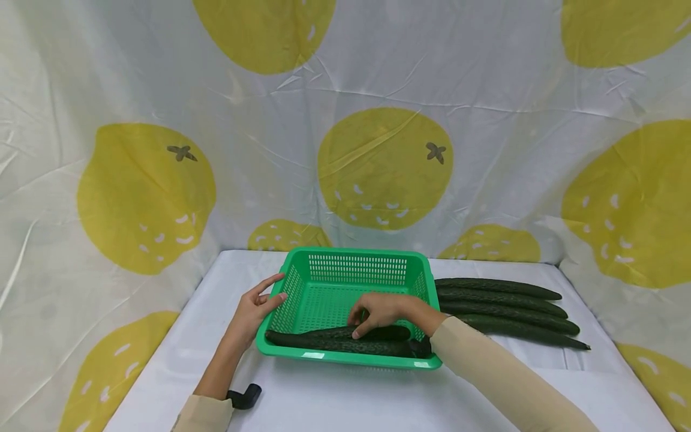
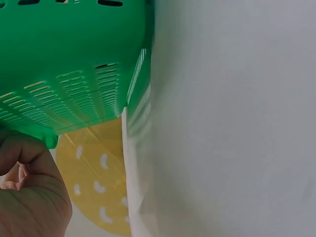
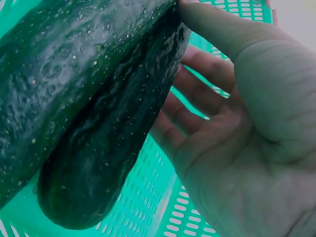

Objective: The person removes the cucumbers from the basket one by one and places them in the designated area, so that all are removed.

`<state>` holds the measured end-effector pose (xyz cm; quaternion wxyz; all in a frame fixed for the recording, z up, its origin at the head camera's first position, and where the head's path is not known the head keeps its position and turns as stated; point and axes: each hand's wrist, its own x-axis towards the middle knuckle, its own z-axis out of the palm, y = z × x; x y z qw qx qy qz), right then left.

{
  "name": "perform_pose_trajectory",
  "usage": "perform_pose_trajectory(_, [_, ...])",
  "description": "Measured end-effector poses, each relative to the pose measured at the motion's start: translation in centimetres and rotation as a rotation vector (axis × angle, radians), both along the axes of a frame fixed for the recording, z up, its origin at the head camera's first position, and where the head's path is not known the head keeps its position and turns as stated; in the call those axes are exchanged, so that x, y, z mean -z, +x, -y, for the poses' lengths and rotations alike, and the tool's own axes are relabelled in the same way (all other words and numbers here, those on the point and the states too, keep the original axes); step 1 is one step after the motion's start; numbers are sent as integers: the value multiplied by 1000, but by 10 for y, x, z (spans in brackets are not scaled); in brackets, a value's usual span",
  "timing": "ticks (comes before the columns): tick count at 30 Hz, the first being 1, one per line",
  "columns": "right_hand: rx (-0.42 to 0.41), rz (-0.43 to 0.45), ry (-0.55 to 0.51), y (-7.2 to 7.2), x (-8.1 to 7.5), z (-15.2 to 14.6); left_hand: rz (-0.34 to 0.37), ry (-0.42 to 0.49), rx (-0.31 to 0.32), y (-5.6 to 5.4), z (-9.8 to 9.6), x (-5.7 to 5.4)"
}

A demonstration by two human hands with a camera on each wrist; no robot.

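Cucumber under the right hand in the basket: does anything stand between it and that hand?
Nothing visible does: the right hand touches the farther cucumber directly. The nearer cucumber lies alongside.

White cloth (image 1: 243, 144) — printed with yellow fruit (image 1: 385, 174) — hangs behind a white-covered table (image 1: 335, 402).

You're in a cloth-walled booth (image 1: 51, 180); what room holds it, you can't tell. Fruit-print cloth (image 1: 264, 138) hangs beyond your left grip (image 1: 254, 309) and right grip (image 1: 380, 312) and at both sides; a white desk (image 1: 345, 399) lies below them.
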<state>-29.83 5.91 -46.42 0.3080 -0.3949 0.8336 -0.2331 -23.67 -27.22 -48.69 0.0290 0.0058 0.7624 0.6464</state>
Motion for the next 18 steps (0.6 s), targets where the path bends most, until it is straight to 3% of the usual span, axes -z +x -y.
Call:
perform_pose_trajectory(7, [19, 29, 44, 1, 2, 0, -8, 11, -2, 1, -2, 0])
perform_pose_trajectory(18, [45, 60, -10, 0, 0, -1, 6, 22, 4, 1, -2, -3])
